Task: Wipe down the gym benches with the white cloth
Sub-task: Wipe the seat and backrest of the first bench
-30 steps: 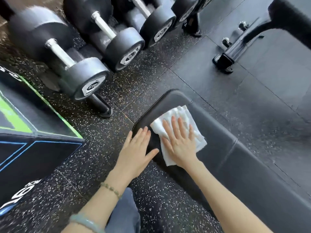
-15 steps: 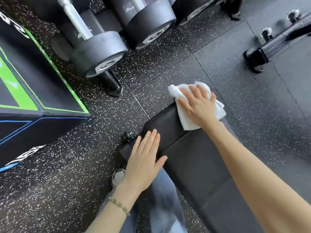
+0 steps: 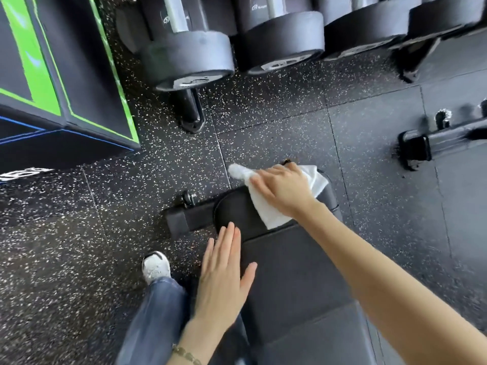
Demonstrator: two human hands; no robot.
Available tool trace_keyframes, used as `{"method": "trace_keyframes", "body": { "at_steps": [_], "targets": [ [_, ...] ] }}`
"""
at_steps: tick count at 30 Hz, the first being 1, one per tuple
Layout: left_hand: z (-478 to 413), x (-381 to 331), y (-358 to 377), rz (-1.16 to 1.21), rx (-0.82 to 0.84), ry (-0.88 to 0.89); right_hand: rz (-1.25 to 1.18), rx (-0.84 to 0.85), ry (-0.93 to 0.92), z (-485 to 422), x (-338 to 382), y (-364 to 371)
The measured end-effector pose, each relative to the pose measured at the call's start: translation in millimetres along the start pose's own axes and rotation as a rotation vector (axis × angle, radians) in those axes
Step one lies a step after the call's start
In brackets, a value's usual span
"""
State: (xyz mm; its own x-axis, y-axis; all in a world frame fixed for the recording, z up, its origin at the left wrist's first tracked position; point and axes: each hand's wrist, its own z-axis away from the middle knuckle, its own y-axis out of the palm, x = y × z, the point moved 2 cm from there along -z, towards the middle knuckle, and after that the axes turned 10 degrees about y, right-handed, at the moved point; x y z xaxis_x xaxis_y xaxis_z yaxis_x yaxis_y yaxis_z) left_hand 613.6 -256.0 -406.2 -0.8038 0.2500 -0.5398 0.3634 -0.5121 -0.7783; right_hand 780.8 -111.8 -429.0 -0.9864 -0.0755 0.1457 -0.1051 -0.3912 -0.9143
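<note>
The right hand (image 3: 283, 192) lies flat, fingers straight, pressing the white cloth (image 3: 274, 217) onto the far end of the gym bench (image 3: 290, 272); a bunched cloth corner juts past the pad's edge; the left hand (image 3: 224, 277), fingers straight and holding nothing, rests on the bench's left side.

Gym, racked dumbbells (image 3: 189, 56), speckled rubber floor (image 3: 79, 233), padded bench (image 3: 290, 272), plyo box (image 3: 66, 75)

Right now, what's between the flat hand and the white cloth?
Just bare bench padding, crossed by a seam, separates the left hand from the white cloth; the head view shows it.
</note>
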Motion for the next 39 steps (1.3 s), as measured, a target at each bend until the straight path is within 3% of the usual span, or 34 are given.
{"method": "trace_keyframes", "body": {
  "at_steps": [3, 7, 16, 23, 27, 32, 39],
  "targets": [
    [1.9, -2.9, 1.9, 0.009, -0.003, -0.026, 0.005, -0.031, 0.129, 1.1, -32.2, -5.4],
    [9.1, 1.1, 10.8, 0.032, -0.019, -0.041, 0.057, 0.031, 0.209, -1.5, -14.9, -3.3],
    [30.1, -0.8, 22.2, 0.100, -0.076, 0.014, 0.131, 0.067, 0.007, 5.0, 73.1, 16.6],
    [48.9, -8.6, 26.3, 0.076, -0.111, 0.041, 0.170, 0.090, -0.284, 14.4, 85.8, 20.9],
    [62.8, -10.0, 41.2, 0.105, -0.082, 0.092, 0.216, 0.234, -0.230, -2.2, 91.6, 19.9],
    [73.8, -7.9, 46.8, 0.128, -0.058, 0.122, 0.182, -0.058, -0.293, 28.4, 96.5, 34.2],
    [74.4, -2.3, 46.4, 0.018, 0.005, 0.190, 0.164, -0.126, -0.465, 61.9, 81.9, 45.3]
  ]
}}
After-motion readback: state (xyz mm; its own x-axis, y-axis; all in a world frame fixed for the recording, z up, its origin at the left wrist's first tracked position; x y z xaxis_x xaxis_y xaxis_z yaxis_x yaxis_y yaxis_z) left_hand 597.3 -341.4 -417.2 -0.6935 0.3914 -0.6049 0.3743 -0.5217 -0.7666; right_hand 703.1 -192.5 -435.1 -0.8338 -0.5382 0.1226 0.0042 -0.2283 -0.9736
